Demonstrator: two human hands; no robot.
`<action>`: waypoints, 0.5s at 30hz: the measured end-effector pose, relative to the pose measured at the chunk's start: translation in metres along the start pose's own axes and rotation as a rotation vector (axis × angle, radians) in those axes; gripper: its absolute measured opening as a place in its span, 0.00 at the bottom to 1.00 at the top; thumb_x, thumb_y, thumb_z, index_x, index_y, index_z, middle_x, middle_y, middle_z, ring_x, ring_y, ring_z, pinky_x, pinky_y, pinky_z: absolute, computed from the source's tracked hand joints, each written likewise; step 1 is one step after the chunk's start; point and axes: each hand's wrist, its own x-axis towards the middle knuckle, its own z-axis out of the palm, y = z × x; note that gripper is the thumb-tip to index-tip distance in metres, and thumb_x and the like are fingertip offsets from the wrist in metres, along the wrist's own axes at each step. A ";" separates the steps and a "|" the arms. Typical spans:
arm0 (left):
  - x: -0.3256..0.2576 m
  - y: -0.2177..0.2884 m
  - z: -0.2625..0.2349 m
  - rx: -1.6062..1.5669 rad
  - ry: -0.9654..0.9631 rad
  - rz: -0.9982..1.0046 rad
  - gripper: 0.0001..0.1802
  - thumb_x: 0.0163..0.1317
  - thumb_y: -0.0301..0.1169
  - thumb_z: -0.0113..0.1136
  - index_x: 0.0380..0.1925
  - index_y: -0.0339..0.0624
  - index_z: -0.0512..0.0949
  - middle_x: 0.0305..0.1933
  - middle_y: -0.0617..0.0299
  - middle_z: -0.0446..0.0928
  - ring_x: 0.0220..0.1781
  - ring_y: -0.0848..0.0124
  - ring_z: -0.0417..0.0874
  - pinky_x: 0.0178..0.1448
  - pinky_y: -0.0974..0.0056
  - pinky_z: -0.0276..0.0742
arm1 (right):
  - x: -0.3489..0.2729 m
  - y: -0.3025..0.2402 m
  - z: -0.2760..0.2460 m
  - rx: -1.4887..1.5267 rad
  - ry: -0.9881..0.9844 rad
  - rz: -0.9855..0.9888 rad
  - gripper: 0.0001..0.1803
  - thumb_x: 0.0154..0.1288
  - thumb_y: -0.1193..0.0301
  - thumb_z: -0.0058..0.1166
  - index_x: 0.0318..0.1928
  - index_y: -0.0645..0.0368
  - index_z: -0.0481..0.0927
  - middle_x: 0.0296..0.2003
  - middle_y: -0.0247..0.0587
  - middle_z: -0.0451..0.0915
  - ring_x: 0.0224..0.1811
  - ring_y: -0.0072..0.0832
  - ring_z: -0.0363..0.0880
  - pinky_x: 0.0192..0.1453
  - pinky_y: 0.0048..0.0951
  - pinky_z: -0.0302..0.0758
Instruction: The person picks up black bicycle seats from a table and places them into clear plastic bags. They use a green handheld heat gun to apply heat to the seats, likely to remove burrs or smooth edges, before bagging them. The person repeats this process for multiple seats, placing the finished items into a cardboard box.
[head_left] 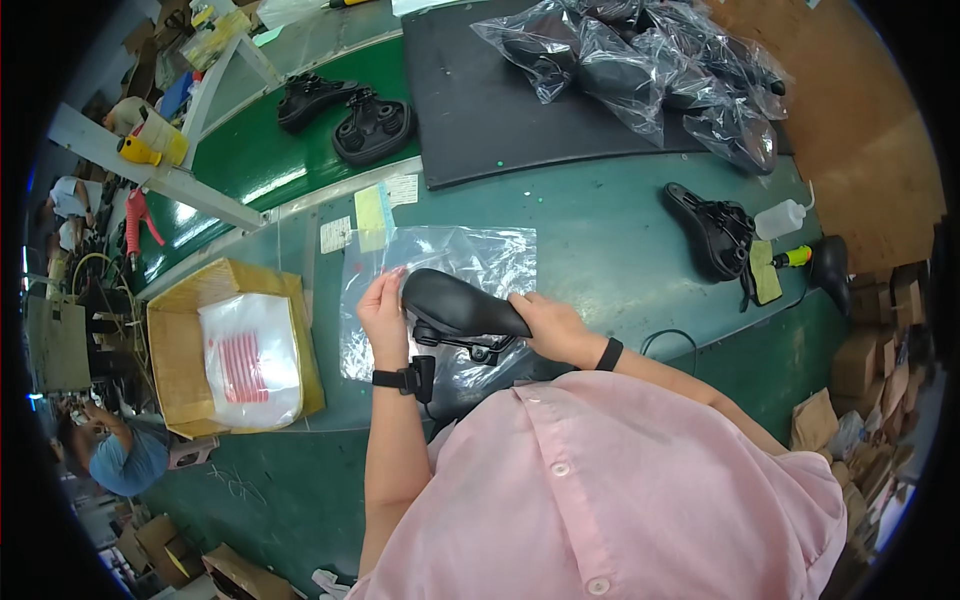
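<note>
A black bicycle saddle [455,300] is held over the table, its wide end to the left and its metal rails showing below. My right hand [555,327] is closed around its narrow nose. Close to the wide end, my left hand [380,312] has its fingers pinched together; what lies between them, if anything, I cannot make out. Underneath the saddle and my left hand, a clear plastic bag [505,250] is spread on the green table [590,260].
At left stands a yellow box [180,350] holding a stack of clear bags with red print [250,365]. Bagged saddles [630,80] lie on a black mat [465,120]. Two bare saddles [372,125] sit farther back; another saddle [710,230] and a squeeze bottle [780,220] are right.
</note>
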 end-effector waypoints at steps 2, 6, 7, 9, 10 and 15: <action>-0.020 0.050 0.020 0.245 -0.179 0.253 0.09 0.64 0.27 0.59 0.40 0.35 0.83 0.33 0.59 0.84 0.32 0.72 0.82 0.39 0.68 0.75 | 0.007 0.000 -0.006 0.039 -0.045 0.041 0.31 0.49 0.75 0.65 0.55 0.55 0.69 0.44 0.51 0.78 0.44 0.50 0.79 0.45 0.43 0.76; -0.061 0.091 0.026 0.727 -0.575 0.522 0.09 0.59 0.25 0.62 0.39 0.39 0.85 0.32 0.54 0.85 0.28 0.68 0.84 0.34 0.68 0.77 | 0.019 0.021 -0.003 0.666 -0.137 0.253 0.30 0.51 0.74 0.64 0.55 0.64 0.69 0.41 0.48 0.81 0.38 0.40 0.82 0.41 0.36 0.77; -0.063 0.090 0.023 0.730 -0.551 0.497 0.08 0.59 0.24 0.61 0.39 0.39 0.85 0.32 0.53 0.84 0.32 0.65 0.86 0.37 0.67 0.78 | 0.021 0.029 -0.002 0.912 -0.171 0.326 0.30 0.51 0.73 0.65 0.55 0.67 0.69 0.40 0.47 0.81 0.37 0.37 0.82 0.41 0.34 0.78; -0.074 0.081 0.028 0.706 -0.680 0.552 0.09 0.58 0.25 0.62 0.39 0.40 0.85 0.33 0.52 0.84 0.32 0.64 0.86 0.37 0.67 0.79 | 0.015 0.032 0.004 1.240 -0.102 0.379 0.33 0.52 0.69 0.66 0.57 0.71 0.67 0.41 0.45 0.80 0.38 0.32 0.81 0.42 0.30 0.77; -0.089 0.085 0.045 0.611 -0.817 0.478 0.09 0.58 0.26 0.62 0.38 0.41 0.85 0.35 0.53 0.85 0.34 0.64 0.86 0.39 0.65 0.80 | 0.015 0.034 0.005 1.403 -0.061 0.409 0.35 0.53 0.67 0.66 0.58 0.74 0.67 0.41 0.45 0.80 0.39 0.29 0.80 0.43 0.28 0.77; -0.106 0.084 0.138 0.409 -1.163 0.732 0.17 0.61 0.31 0.59 0.51 0.43 0.79 0.34 0.58 0.82 0.34 0.62 0.83 0.37 0.60 0.77 | 0.046 0.021 -0.013 0.950 0.179 0.440 0.39 0.52 0.64 0.66 0.60 0.72 0.67 0.44 0.47 0.80 0.44 0.31 0.79 0.54 0.31 0.73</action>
